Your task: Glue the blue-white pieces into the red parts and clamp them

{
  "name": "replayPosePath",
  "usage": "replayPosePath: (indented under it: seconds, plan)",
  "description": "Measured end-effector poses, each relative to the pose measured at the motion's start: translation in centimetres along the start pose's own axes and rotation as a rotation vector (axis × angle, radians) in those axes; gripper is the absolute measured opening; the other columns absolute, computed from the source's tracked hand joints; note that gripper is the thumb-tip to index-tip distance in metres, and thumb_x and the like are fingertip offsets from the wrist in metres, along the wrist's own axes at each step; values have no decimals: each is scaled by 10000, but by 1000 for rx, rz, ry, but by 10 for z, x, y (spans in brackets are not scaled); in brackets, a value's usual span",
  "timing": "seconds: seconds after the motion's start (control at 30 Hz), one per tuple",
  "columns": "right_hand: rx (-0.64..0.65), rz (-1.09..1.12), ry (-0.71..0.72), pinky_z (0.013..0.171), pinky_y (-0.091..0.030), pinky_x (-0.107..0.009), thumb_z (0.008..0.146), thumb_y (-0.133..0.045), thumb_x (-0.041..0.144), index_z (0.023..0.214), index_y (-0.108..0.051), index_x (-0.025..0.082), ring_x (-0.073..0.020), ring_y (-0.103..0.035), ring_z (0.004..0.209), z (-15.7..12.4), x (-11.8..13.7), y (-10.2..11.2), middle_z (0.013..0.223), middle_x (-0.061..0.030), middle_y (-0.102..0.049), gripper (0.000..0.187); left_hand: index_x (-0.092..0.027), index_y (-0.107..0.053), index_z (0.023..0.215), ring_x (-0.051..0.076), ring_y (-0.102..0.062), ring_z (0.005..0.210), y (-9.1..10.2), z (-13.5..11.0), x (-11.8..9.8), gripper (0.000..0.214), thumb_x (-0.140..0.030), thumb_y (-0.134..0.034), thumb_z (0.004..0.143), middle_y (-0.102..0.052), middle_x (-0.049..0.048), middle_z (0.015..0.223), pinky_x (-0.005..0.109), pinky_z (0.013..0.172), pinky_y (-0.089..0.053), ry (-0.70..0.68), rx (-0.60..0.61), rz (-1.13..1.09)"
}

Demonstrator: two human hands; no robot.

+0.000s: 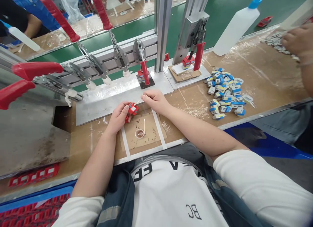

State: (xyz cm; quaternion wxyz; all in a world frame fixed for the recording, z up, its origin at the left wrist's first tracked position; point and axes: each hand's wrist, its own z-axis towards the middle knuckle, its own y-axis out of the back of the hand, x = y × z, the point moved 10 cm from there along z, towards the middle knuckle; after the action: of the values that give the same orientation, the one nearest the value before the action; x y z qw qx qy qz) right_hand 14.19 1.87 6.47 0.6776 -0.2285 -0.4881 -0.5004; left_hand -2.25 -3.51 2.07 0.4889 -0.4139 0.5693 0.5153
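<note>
Head view: I find the left hand [118, 117] closed on a red part [133, 109], gripping it above the far edge of a cardboard sheet [129, 139]. I record the right hand [156, 101] with thumb and forefinger pinched on a thin white stick [139, 101]; its far end is at the red part, and I cannot tell whether they touch. On the sheet stands 1 small round cup [135, 134], with 1 swab [144, 126] lying just beside it. Beyond the hands I note 1 red-handled toggle clamp [142, 62]. To the right lies a heap of blue, white and yellow pieces [226, 93]; 1 white bottle [237, 29] stands behind it. At far right, a co-worker's hand [294, 41] is at small grey pieces [272, 42].
</note>
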Motion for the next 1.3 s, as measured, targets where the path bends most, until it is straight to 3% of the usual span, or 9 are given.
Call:
replayPosePath:
  seconds: [0.37,0.97,1.13,1.3]
  plan:
    - [-15,-36,31,629,-254,-283,975,-515,338,648,-328,238,-108,-297,616,1,-2,2,621,63,-301,390,-180,-684,1178,95,-539,492,-2,0,-1,515,-653,-650,979,-697,1,762,234,476,-413,4,16,9]
    - [17,-64,7,589,-209,-281,839,-518,225,579,-271,239,-87,-272,573,2,0,0,572,66,-253,359,-189,-672,1197,81,-546,488,1,-1,-4,503,-634,-685,964,-714,9,827,233,473,-422,-31,-24,-4]
    - [95,3,3,592,-222,-272,861,-527,235,576,-271,236,-85,-270,581,5,0,-5,575,69,-244,384,-202,-677,1199,84,-543,490,0,-1,-3,481,-627,-674,974,-707,8,834,234,471,-418,-30,-15,19]
    - [86,114,-36,585,-255,-259,931,-535,297,594,-359,226,-90,-301,576,5,-4,-5,561,70,-322,386,-206,-685,1202,88,-543,505,-2,-1,-5,474,-621,-677,973,-713,21,855,235,476,-427,-36,10,32]
